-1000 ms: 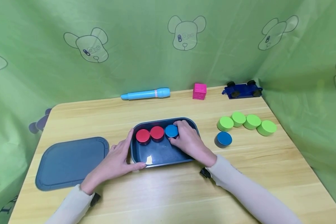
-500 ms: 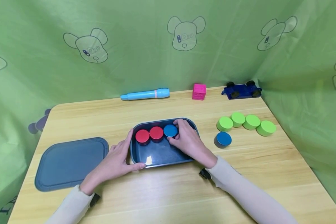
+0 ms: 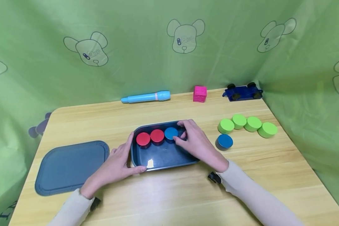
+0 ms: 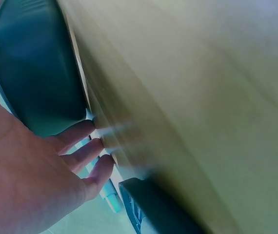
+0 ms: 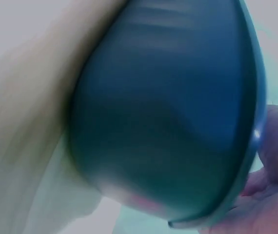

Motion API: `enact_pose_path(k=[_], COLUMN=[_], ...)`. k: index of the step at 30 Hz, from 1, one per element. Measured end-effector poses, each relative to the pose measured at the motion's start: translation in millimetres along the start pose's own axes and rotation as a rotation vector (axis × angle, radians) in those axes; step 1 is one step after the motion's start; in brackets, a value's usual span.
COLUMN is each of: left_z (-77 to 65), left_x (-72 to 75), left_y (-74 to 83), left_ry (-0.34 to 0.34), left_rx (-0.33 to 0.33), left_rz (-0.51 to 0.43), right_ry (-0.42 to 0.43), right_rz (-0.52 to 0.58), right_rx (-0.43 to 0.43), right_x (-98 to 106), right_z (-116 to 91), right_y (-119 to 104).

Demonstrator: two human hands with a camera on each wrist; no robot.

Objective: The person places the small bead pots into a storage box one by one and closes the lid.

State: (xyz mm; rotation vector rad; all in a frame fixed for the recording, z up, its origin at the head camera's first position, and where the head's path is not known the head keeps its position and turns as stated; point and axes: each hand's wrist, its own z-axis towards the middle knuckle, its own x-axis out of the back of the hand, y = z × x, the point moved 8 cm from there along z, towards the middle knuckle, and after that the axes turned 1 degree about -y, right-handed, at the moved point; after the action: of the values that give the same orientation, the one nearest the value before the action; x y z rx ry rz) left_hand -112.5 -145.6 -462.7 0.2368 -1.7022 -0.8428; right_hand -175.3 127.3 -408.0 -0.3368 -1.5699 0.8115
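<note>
Two red round blocks [image 3: 157, 137] and a blue round block [image 3: 171, 134] stand in a row inside a dark blue-grey tray [image 3: 158, 161]. My left hand [image 3: 117, 166] rests against the tray's left end, its straight thumb on the front rim and index finger along the left side. Over the right part of the tray is my right hand [image 3: 197, 142], fingers spread slightly apart beside the blue block. The thumb tip overlaps that block's edge; whether it touches, I cannot tell. Both wrist views show the tray's outer wall [image 4: 36, 63] close up.
A flat dark lid [image 3: 72, 168] lies at left. To the right stand several green round blocks [image 3: 226, 126] and another blue round block [image 3: 224, 142]. Along the back are a light-blue toy microphone-like stick [image 3: 145, 97], a pink cube [image 3: 200, 94] and a blue wheeled toy [image 3: 243, 92].
The right hand has loosened its fingers from the blue block and shifted slightly right. The block stays in the tray beside the red ones. The left hand keeps its place.
</note>
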Motion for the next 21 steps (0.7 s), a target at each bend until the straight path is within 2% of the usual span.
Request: enact_pose_path(k=[5, 11, 21], left_z=[-0.1, -0.4, 0.0], left_x=[0.2, 1.3, 1.9], left_y=[0.2, 0.3, 0.1], left_ry=[-0.003, -0.002, -0.002], left_rx=[-0.002, -0.002, 0.0], left_rz=[0.003, 0.006, 0.007], right_ry=[0.035, 0.087, 0.281], right_rz=[-0.008, 0.054, 0.091], right_rx=[0.061, 0.056, 0.077], right_x=[12.2, 27.1, 62.4], right_z=[-7.6, -18.2, -45.8], right_y=[0.3, 10.0, 38.7])
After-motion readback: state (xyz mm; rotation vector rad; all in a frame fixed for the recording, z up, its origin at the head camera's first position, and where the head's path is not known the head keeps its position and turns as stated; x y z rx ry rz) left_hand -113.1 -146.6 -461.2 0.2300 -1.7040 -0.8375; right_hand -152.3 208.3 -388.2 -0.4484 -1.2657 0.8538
